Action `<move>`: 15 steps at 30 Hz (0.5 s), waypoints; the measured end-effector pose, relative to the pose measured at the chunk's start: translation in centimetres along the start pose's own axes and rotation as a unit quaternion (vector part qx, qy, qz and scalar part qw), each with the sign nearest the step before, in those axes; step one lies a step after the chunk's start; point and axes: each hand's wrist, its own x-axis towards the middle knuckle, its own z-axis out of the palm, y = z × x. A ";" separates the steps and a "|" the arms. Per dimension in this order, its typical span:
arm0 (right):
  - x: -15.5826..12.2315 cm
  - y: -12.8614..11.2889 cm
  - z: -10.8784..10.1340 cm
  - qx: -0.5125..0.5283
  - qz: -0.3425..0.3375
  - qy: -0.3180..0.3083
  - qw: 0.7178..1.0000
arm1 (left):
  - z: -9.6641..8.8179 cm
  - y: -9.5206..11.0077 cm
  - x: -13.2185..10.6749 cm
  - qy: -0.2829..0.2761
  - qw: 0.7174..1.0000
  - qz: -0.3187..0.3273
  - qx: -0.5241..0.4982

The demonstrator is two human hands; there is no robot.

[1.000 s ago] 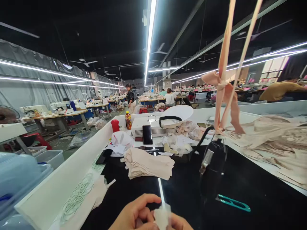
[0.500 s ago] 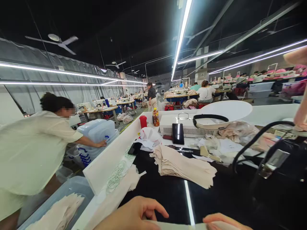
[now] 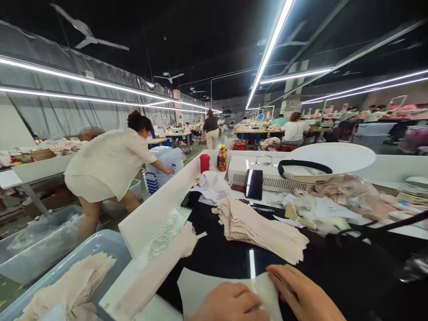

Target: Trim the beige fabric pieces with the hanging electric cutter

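At the near edge of the glossy black tabletop [image 3: 207, 249], a pale, thin cut panel [image 3: 195, 290] lies under my hands; whether it is cloth or paper I cannot tell. Curled fingers of my left hand [image 3: 230, 303] press on its middle, slightly blurred. My right hand [image 3: 301, 292] grips the panel's right side, fingers bent over the edge. Just beyond them rests a layered stack of beige fabric pieces [image 3: 261, 229]. More beige fabric [image 3: 157, 276] lies along the left ledge, close to a bundle of pale green cord [image 3: 165, 234].
A phone [image 3: 254, 184] leans against a white metal box [image 3: 274, 176]; a drink bottle [image 3: 222, 158] and red container [image 3: 204, 163] stand left of it. Scraps and bags fill the right back. A plastic bin [image 3: 118, 249] holds fabric at left. Another person [image 3: 110, 160] bends over stacked bins [image 3: 163, 165].
My view has turned left. The pale panel now lies further onto the tabletop, with my left hand moved right over it and closer to my right hand. The co-worker appears farther right.
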 end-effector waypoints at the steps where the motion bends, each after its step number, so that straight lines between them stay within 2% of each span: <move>1: 0.2 -0.2 -0.2 -0.059 -0.037 0.016 0.997 | 0.2 0.0 -0.2 0.012 1.000 0.005 0.009; 2: 0.4 -0.3 -0.4 -0.130 -0.071 0.028 0.989 | 0.3 0.0 -0.4 0.033 0.999 0.011 0.017; 3: 0.6 -0.4 -0.5 -0.199 -0.088 0.042 0.975 | 0.1 -0.2 -0.7 0.027 0.999 0.018 0.017; 7: 0.9 -0.8 -1.2 -0.281 -0.079 0.061 0.955 | -1.6 -0.6 -1.1 0.022 1.000 0.016 -0.014; 10: 0.1 -2.3 -1.8 -0.264 -0.111 0.063 0.956 | -3.0 -0.4 -1.0 -0.017 0.999 -0.002 -0.045; 12: -0.9 -3.7 -2.3 -0.197 -0.138 0.047 0.969 | -3.8 -0.2 -0.8 -0.047 0.997 -0.023 -0.060; 15: -2.7 -5.5 -2.9 -0.136 -0.161 0.016 0.977 | -4.5 0.0 -0.7 -0.056 0.993 -0.053 -0.088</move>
